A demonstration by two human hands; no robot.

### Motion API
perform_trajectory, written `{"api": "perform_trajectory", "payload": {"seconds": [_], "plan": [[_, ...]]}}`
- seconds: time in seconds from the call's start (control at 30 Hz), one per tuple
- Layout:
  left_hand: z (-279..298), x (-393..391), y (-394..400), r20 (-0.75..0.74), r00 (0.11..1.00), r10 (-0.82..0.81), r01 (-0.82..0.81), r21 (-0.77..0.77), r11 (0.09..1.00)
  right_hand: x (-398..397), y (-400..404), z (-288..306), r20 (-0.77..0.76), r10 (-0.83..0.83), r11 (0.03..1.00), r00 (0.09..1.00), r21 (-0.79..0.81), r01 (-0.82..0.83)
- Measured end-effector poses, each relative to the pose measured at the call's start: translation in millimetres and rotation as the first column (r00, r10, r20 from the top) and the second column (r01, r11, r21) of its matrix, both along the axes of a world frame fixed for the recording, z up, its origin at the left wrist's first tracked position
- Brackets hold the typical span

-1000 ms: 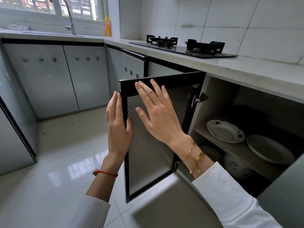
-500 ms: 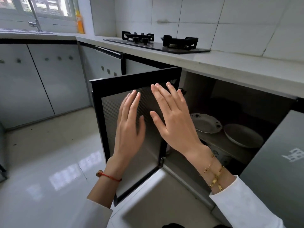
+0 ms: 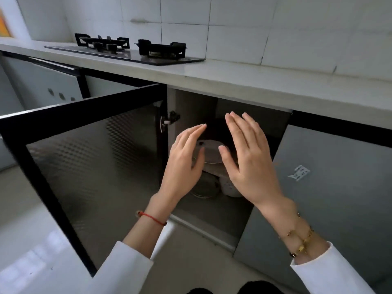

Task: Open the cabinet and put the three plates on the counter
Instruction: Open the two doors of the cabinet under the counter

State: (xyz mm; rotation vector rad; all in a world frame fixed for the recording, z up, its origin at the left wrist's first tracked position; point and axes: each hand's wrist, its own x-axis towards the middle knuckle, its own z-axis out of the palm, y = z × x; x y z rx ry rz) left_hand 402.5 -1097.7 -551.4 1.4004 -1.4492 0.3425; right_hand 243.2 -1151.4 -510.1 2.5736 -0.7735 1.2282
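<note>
The cabinet door [image 3: 91,158], black-framed with a patterned grey panel, stands swung wide to the left. Inside the dark cabinet a white plate [image 3: 211,151] with a dark mark on its rim lies on the upper shelf, seen between my hands. My left hand [image 3: 184,162] and my right hand [image 3: 248,158] are both flat with fingers apart, in front of the cabinet mouth, on either side of the plate, touching nothing. Other plates on that shelf are hidden behind my right hand. The pale counter [image 3: 265,81] runs above the cabinet.
A black gas hob [image 3: 131,49] sits on the counter at the left. On the cabinet floor stand a round lid-like dish [image 3: 204,186] and a white patterned pot [image 3: 230,186]. The neighbouring grey door [image 3: 331,187] at the right is closed, with a sticker on it.
Both hands have left the door panel and moved right, into the front of the cabinet opening. The door stands wider and the view has shifted right and closer.
</note>
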Motion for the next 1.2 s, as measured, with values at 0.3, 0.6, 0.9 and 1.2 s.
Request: {"api": "perform_trajectory", "payload": {"seconds": [0.3, 0.6, 0.9, 1.2], "plan": [[-3, -49, -72, 0.017, 0.99, -0.139, 0.135, 0.133, 0.982, -67, -45, -14, 0.032, -0.258, 0.966, 0.966, -0.011, 0.258], [-4, -73, -128, 0.049, 0.976, -0.211, 0.188, 0.295, 0.937, -99, -76, -19, 0.029, -0.518, 0.849, 0.855, -0.105, 0.518], [-4, -97, -153, -0.032, 0.933, -0.358, 0.348, 0.322, 0.88, -101, -93, -17, 0.015, -0.554, 0.826, 0.832, -0.109, 0.553], [-7, -106, -137, -0.07, 0.929, -0.364, 0.367, 0.301, 0.88, -107, -80, -18, -0.014, -0.559, 0.826, 0.829, -0.107, 0.554]]}}
